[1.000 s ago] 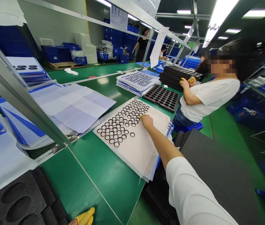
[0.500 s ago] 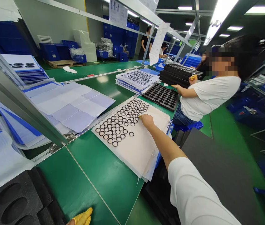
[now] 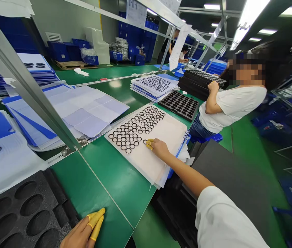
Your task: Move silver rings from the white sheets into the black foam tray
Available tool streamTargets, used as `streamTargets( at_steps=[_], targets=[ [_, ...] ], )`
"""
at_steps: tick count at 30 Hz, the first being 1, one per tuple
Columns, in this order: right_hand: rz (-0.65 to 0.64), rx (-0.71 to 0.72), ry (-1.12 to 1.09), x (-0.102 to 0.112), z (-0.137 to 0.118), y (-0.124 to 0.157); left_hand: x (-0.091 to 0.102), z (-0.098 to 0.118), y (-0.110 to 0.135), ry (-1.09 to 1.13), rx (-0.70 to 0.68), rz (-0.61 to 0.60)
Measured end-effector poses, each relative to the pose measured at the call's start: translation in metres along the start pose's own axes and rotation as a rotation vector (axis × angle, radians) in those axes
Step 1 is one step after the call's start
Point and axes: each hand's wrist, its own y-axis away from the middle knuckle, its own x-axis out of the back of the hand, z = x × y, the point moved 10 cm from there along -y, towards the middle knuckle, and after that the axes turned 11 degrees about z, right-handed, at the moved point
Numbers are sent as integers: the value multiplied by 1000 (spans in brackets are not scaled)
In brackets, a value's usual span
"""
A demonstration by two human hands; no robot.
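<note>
The dark brown rings (image 3: 132, 129) are forming staggered rows across a white sheet (image 3: 161, 162), and a glossy green counter (image 3: 104, 193) is showing around it, crossed by a thin pale seam. Yellow cots (image 3: 149, 143) are covering the fingers of the right hand (image 3: 160, 148), and the left hand (image 3: 77, 236) is showing the same yellow on its fingers (image 3: 95, 218). A black tray (image 3: 179, 105) is carrying a grid of round pockets, while charcoal foam (image 3: 24, 213) is showing large oval hollows. Blue-edged sheets (image 3: 84, 110) are fanning out pale lavender-white, blue crates (image 3: 58, 51) are stacking up farther off, and a co-worker's T-shirt (image 3: 233, 106) is showing plain white.
</note>
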Motion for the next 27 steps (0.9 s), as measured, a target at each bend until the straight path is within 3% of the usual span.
streamTargets(
  at_steps=[5, 13, 19, 27],
  targets=[
    [-25, 34, 76, 1, -5, -6, 8, 3, -11, -62, -22, 50],
    [-34, 7, 169, 2, -3, -35, 15, 4, -20, 28, 44, 113],
    [-39, -3, 179, -3, -8, -31, 16, 5, -21, 14, 38, 117],
    [-65, 110, 147, -7, -35, -26, 20, 4, -26, 55, 102, 127]
  ],
)
